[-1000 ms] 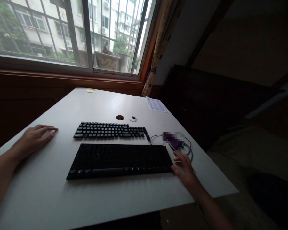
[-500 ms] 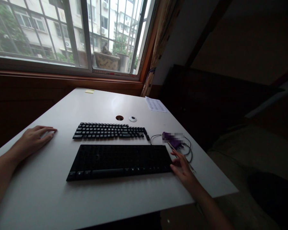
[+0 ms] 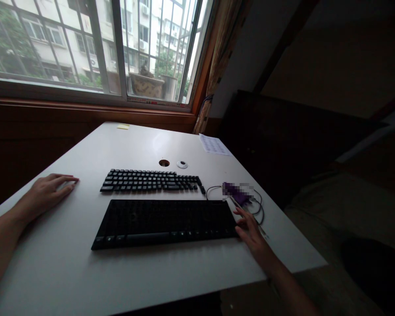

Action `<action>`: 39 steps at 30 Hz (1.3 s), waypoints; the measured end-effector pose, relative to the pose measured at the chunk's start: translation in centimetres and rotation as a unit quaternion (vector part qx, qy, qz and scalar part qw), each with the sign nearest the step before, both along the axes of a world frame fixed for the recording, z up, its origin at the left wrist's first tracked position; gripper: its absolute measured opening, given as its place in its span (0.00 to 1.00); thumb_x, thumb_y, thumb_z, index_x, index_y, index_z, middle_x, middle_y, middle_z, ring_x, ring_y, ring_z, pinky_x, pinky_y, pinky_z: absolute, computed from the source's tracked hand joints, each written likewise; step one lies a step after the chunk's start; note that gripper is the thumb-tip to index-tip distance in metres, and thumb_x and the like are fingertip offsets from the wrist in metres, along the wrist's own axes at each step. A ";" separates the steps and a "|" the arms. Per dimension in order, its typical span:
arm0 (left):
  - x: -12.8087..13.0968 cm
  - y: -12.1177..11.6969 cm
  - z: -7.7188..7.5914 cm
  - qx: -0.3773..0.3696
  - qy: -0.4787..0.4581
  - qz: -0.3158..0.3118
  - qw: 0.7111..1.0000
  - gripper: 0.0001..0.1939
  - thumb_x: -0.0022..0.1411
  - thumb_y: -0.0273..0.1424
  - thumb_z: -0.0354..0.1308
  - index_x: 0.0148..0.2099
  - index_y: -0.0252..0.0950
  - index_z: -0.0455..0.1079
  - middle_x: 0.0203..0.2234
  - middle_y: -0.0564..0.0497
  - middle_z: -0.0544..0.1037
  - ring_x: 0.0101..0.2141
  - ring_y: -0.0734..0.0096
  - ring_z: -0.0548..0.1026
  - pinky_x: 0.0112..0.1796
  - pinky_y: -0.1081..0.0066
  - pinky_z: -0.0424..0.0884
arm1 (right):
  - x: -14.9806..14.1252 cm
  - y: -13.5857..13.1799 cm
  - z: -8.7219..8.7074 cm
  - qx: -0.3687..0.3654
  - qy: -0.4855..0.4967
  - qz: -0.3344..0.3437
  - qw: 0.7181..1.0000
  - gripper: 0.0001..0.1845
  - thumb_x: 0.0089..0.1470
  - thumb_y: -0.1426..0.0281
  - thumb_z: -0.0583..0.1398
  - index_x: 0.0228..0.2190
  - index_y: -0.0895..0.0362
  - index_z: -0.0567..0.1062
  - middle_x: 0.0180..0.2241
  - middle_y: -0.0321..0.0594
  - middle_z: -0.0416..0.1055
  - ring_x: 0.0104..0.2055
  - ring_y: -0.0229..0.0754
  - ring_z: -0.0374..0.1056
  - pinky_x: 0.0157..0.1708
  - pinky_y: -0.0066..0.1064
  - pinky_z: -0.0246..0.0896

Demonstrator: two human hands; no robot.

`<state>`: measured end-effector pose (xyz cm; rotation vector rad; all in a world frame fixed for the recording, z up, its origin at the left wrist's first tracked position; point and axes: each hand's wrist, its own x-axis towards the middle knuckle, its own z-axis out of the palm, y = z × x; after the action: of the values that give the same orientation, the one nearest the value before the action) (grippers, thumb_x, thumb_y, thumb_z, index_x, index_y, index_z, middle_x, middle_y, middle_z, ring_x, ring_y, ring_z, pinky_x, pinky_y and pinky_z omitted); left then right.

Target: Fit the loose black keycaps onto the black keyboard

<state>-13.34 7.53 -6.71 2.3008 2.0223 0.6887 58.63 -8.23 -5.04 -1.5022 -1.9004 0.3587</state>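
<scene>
A black keyboard (image 3: 164, 219) lies across the white desk in front of me. Keys show along its front row, while the dark upper part looks bare, though the dim light hides detail. Behind it, black keycaps (image 3: 145, 181) are laid out in keyboard-like rows on the desktop. My right hand (image 3: 250, 230) is at the keyboard's right end, fingers apart and curved; whether the fingertips touch its edge is hard to tell. My left hand (image 3: 51, 191) rests on the desk to the left of the keycaps, its fingers stretched out and holding nothing.
Beyond my right hand lie a purple object (image 3: 238, 195), partly blurred out, a dark cable (image 3: 260, 206) and a thin stick-like thing (image 3: 263, 231). Farther back are a cable hole (image 3: 164, 163), its white cover (image 3: 182, 164), a printed sheet (image 3: 213, 145) and a yellow note (image 3: 123, 126).
My right hand has shifted very slightly to the right at the keyboard's end. My left hand, the keyboard and the keycaps look the same.
</scene>
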 end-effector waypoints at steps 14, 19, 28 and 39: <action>0.0 0.0 0.0 -0.007 -0.011 -0.003 1.000 0.31 0.62 0.51 0.48 0.54 0.35 0.76 0.52 0.40 0.75 0.51 0.53 0.74 0.59 0.57 0.65 | 0.4 0.1 -0.4 0.002 0.023 -0.005 1.000 0.29 0.64 0.66 0.54 0.65 0.41 0.57 0.59 0.43 0.61 0.47 0.44 0.67 0.52 0.43 0.69; 0.4 0.0 0.2 -0.010 -0.015 0.007 1.000 0.31 0.60 0.52 0.48 0.53 0.35 0.76 0.51 0.40 0.75 0.51 0.51 0.75 0.58 0.55 0.66 | 0.3 0.0 -0.4 0.003 0.020 -0.002 1.000 0.31 0.63 0.66 0.55 0.65 0.42 0.57 0.59 0.44 0.61 0.47 0.44 0.67 0.53 0.44 0.68; 0.7 -0.3 0.6 -0.014 -0.011 0.006 1.000 0.32 0.60 0.52 0.48 0.53 0.35 0.76 0.51 0.40 0.76 0.51 0.51 0.74 0.58 0.56 0.67 | 0.5 0.1 -0.6 0.003 0.025 0.005 1.000 0.31 0.63 0.68 0.54 0.65 0.41 0.57 0.60 0.44 0.61 0.47 0.44 0.68 0.51 0.43 0.69; 0.0 0.1 -0.1 -0.004 0.006 -0.003 1.000 0.32 0.62 0.51 0.47 0.54 0.35 0.76 0.52 0.40 0.75 0.51 0.51 0.74 0.58 0.56 0.66 | 0.7 0.1 -0.8 0.001 0.023 -0.003 1.000 0.31 0.63 0.66 0.55 0.65 0.41 0.56 0.60 0.43 0.60 0.47 0.44 0.67 0.51 0.43 0.69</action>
<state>-13.31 7.65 -6.82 2.3120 2.0174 0.6674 59.28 -8.17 -5.81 -1.4854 -1.8604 0.3845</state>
